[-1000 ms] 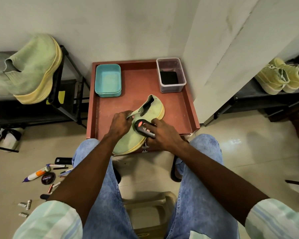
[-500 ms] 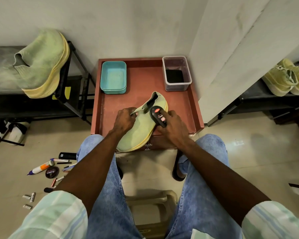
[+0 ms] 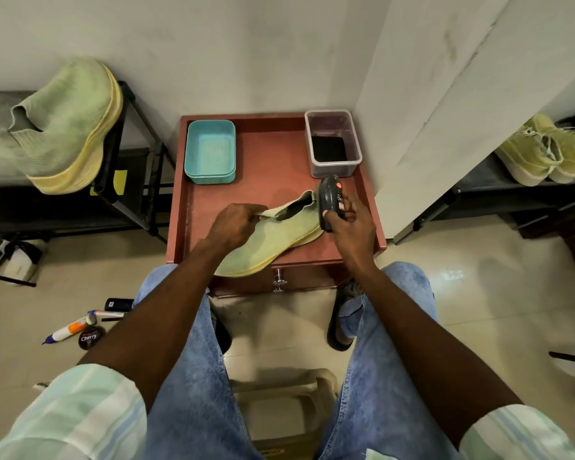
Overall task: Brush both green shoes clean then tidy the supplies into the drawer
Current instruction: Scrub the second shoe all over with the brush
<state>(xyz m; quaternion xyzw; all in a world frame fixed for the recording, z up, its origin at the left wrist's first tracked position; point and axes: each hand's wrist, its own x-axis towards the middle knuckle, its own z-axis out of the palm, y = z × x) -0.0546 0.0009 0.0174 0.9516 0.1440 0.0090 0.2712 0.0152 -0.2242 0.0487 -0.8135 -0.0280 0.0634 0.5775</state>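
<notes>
Lifted off the green shoe (image 3: 273, 240), brush (image 3: 329, 200) in right hand (image 3: 349, 227); left hand (image 3: 236, 224) pinches collar.

The right hand (image 3: 347, 224) has lifted the dark plastic shoe brush (image 3: 330, 199) off the pale green knit shoe (image 3: 273, 240), holding it upright beyond the heel, above its fingers (image 3: 352, 207).

White walls (image 3: 213, 44), glossy tile floor (image 3: 478, 293), black metal racks (image 3: 140, 180)
</notes>
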